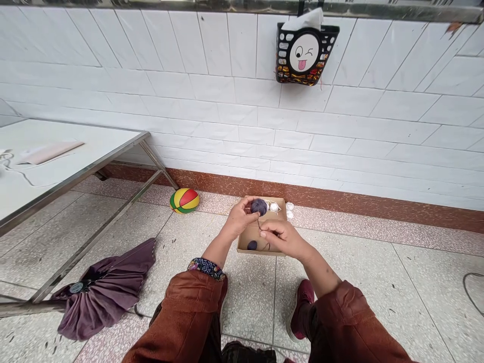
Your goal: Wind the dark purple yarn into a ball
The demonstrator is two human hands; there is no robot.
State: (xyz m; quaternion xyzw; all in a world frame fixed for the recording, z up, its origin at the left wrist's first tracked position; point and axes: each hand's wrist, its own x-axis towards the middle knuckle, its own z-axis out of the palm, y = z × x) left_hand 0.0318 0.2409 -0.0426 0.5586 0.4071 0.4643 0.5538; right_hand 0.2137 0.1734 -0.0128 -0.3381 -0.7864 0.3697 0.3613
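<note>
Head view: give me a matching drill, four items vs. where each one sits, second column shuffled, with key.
Items:
1. yarn ball
2. striped ball
3. purple umbrella
4. smiley basket

Places:
A. hanging on the tiled wall
B. on the floor by the wall base, left of the cardboard box
C. in the left hand, above the box
D. folded on the floor beside the table's legs

Pairs: 1-C, 2-B, 3-D, 4-A

Matt cardboard box [245,242], fuzzy yarn ball [259,206], glossy tiles [227,85]
</note>
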